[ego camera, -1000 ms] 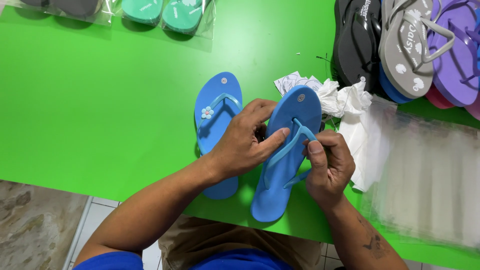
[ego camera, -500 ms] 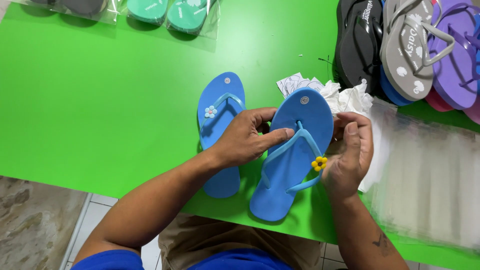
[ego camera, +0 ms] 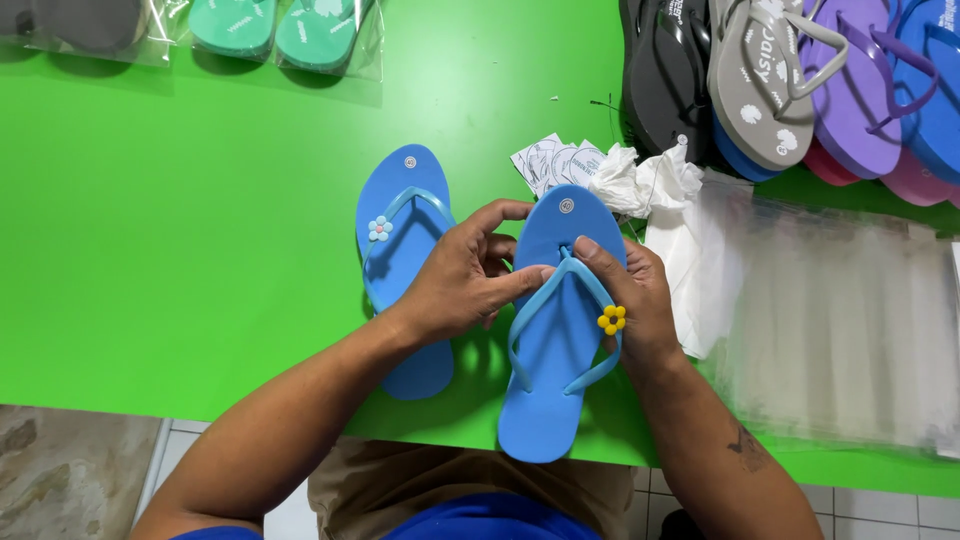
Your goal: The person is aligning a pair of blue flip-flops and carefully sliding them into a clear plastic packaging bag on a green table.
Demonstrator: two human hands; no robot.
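Two blue flip-flops lie on a green table (ego camera: 180, 250). My left hand (ego camera: 465, 275) and my right hand (ego camera: 630, 295) both grip the right-hand flip-flop (ego camera: 555, 390) at its strap, thumbs meeting near the toe post. A small yellow flower charm (ego camera: 611, 320) sits on that strap, by my right fingers. The other blue flip-flop (ego camera: 400, 230) rests flat to the left, partly under my left hand, with a pale blue flower charm (ego camera: 379, 229) on its strap.
Crumpled white paper (ego camera: 640, 180) and clear plastic bags (ego camera: 840, 320) lie to the right. A pile of black, grey, purple and blue flip-flops (ego camera: 790, 80) fills the far right corner. Bagged green flip-flops (ego camera: 280, 30) lie at the far edge.
The held flip-flop has been lowered and straightened on the table. My right hand moved from its side onto the strap, and the yellow charm now sits on the strap.
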